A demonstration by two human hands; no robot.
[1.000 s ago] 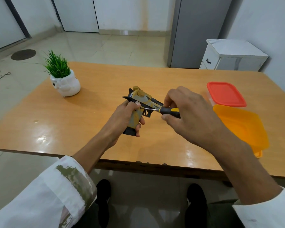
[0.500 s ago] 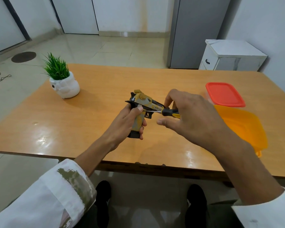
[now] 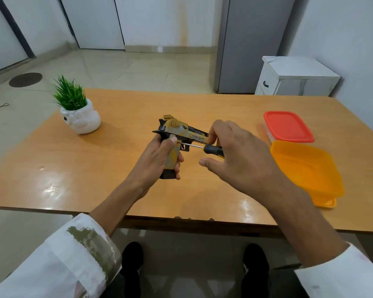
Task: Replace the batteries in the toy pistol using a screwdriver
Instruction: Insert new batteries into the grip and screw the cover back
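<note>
Yellow-and-black plastic toy pistol (image 3: 182, 131) held over orange-brown wooden worktop (image 3: 116, 168), near middle, barrel pointing right. Left hand (image 3: 157, 157) wraps pistol grip, thumb up along frame. Right hand (image 3: 235, 155) holds black-and-yellow-handled screwdriver (image 3: 211, 149), fingers curled over handle, thumb sticking out free below. Thin metal shaft runs left, tip at pistol's side just above grip, beside left thumb. Hands close, not touching. On worktop right of hands: open orange plastic tub (image 3: 306, 171), clear box with red lid (image 3: 288, 125) just behind it. Far left: white ceramic pot with green plant (image 3: 80, 118).
</note>
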